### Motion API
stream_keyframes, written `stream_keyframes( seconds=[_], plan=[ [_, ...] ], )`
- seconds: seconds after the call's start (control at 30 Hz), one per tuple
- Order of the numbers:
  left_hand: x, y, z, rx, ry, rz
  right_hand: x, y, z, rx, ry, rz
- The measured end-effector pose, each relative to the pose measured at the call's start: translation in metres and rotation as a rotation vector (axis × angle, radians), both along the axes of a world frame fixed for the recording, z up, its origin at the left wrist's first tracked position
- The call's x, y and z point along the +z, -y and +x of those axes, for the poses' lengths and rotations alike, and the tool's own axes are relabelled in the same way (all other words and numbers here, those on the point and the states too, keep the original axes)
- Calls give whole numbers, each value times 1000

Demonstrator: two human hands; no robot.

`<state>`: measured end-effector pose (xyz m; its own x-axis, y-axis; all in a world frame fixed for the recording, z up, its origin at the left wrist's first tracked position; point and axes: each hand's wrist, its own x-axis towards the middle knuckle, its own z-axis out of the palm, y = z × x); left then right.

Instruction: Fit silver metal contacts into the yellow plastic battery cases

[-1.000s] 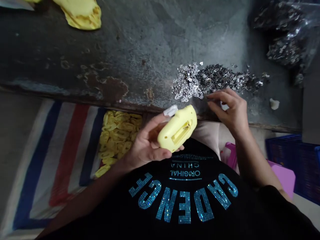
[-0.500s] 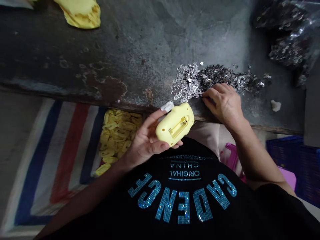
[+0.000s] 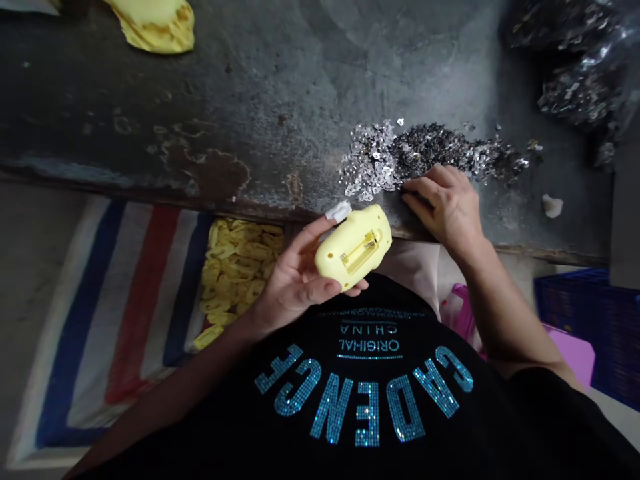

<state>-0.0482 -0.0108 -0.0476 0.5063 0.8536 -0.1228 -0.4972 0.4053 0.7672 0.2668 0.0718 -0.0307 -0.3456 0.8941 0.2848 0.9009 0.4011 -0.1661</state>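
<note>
My left hand (image 3: 300, 279) holds a pale yellow plastic casing (image 3: 356, 248) just off the table's front edge, its slotted compartment with small metal contacts facing up. White tape wraps one fingertip of that hand. At the near edge of a heap of small silvery metal pieces (image 3: 435, 148), my right hand (image 3: 445, 200) has its thumb and forefinger pinched together. Whatever may be between those fingertips is too small to make out.
The worn metal table (image 3: 280, 87) bears a yellow piece (image 3: 159, 25) at the back left, bagged metal parts (image 3: 575, 93) at the right and a white lump (image 3: 552, 206). Below stand a container of yellow parts (image 3: 233, 267), a striped sheet (image 3: 143, 300) and a blue crate (image 3: 590, 327).
The yellow casing has shifted very slightly to the right with my left hand. My right hand stays at the heap, its fingers still together.
</note>
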Motion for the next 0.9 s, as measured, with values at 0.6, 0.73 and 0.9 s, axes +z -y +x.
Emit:
stream_keyframes(
  seconds=[0.6, 0.73, 0.9],
  plan=[
    [6, -5, 7, -41, 56, -12, 23, 48, 37, -210, -349, -76],
    [12, -2, 10, -36, 66, -29, 17, 54, 32, -142, -383, -37],
    [15, -1, 14, -37, 76, -31, 2, 39, 21, -38, -329, -23]
  ],
)
